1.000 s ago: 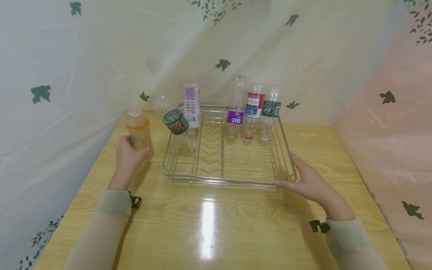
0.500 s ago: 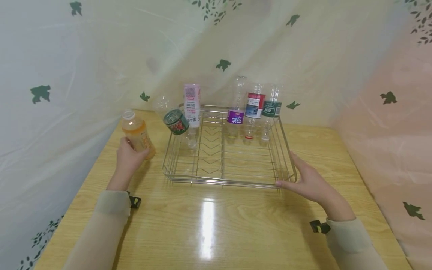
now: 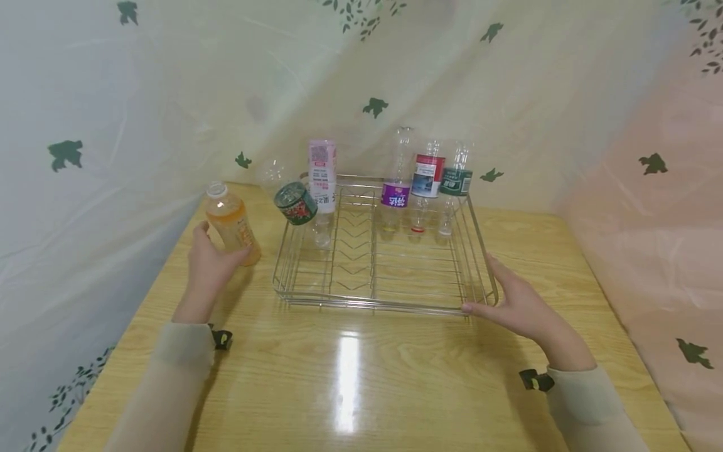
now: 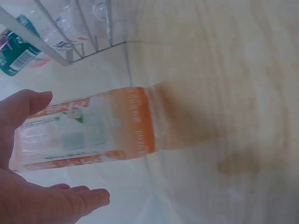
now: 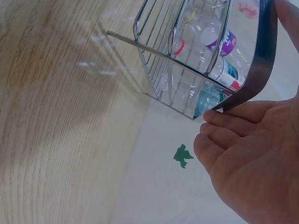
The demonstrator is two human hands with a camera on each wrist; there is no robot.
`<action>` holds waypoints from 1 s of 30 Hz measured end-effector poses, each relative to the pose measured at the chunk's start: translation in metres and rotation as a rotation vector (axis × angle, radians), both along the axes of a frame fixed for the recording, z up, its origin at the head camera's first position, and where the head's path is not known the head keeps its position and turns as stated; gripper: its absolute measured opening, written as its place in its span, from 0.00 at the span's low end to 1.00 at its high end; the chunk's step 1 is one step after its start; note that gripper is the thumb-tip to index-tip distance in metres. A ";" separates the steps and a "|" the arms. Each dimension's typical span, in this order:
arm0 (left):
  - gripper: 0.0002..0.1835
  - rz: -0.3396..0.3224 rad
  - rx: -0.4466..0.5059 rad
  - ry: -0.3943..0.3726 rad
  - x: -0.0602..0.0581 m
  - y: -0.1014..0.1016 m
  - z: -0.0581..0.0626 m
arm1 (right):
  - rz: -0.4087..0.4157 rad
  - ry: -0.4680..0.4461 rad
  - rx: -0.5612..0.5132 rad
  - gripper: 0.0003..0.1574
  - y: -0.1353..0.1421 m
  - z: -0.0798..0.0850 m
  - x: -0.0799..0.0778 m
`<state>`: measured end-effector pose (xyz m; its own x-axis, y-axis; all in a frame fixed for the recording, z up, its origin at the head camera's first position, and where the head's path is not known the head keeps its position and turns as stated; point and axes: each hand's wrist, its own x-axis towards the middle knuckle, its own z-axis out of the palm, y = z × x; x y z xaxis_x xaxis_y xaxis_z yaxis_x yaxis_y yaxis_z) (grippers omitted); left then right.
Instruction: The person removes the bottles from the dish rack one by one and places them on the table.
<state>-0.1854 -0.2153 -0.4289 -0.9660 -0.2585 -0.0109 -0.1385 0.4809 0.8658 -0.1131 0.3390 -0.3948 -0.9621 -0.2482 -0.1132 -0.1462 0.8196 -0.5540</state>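
A plastic drink bottle with an orange and white label stands upright on the table, left of the wire dish rack. Around its lower part, my left hand has thumb and fingers spread; the left wrist view shows a gap between the fingers and the bottle. My right hand holds the rack's front right corner, thumb at the front rim and fingers along the right side. From the right wrist, fingertips show right against the metal rim.
Upside-down empty bottles stand in the rack's back row: a purple-labelled one, a red-and-blue one and a green one. At the back left are a pink-labelled bottle and a tilted green-labelled bottle. A patterned curtain hangs behind.
The bottle's top has shifted slightly left and towards me, then stopped. My left fingers have spread off the bottle, and that hand has drawn a little left. My right hand has stayed put.
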 end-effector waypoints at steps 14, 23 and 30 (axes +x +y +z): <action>0.59 0.026 -0.006 0.098 0.015 0.012 0.044 | 0.001 0.002 0.012 0.77 0.001 0.000 -0.001; 0.61 0.041 -0.040 0.173 0.021 0.020 0.061 | 0.005 -0.002 0.011 0.76 0.001 0.000 -0.001; 0.60 0.048 -0.050 0.197 0.025 0.023 0.073 | 0.008 0.007 0.011 0.76 0.000 0.000 -0.001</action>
